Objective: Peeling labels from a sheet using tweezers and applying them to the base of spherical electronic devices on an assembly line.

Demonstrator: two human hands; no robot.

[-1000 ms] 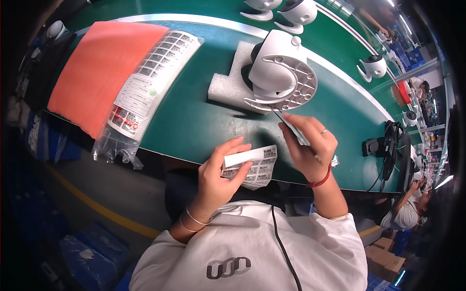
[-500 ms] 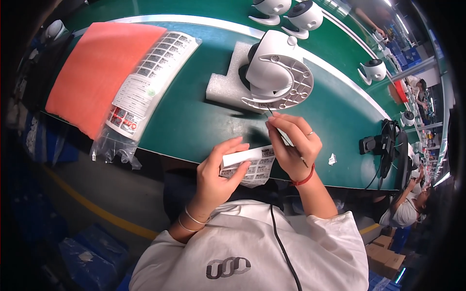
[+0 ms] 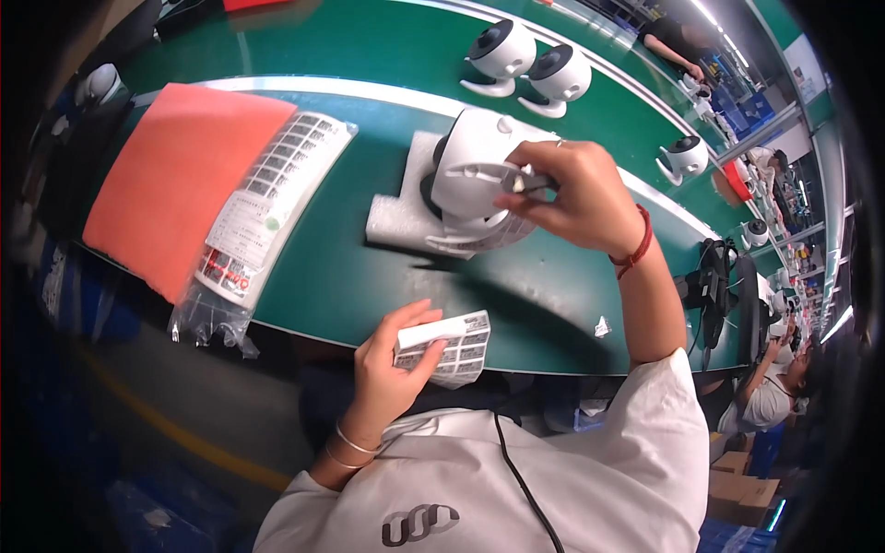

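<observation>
My left hand (image 3: 387, 369) is closed on a folded sheet of printed labels (image 3: 456, 348), just off the table's near edge. Over the table, my right hand (image 3: 576, 194) grips the curved foot of a white, round-bodied device (image 3: 475, 189) that looks like a camera. The device lies tipped over, its foot facing me, on a white foam block (image 3: 401, 221). A thin dark tool, seemingly the tweezers, shows between the right fingers and thumb, partly hidden by them.
At left, an orange foam sheet (image 3: 175, 184) lies beside a bagged stack of label sheets (image 3: 277, 194). Similar white devices (image 3: 560, 78) stand on the green line beyond. A small white scrap (image 3: 603, 326) and black equipment (image 3: 710, 290) are at right. Other people work at far right.
My right hand has moved from the device's near side up to its foot and taken hold there. The foot has turned. My left hand keeps the label sheet, slightly lower in view.
</observation>
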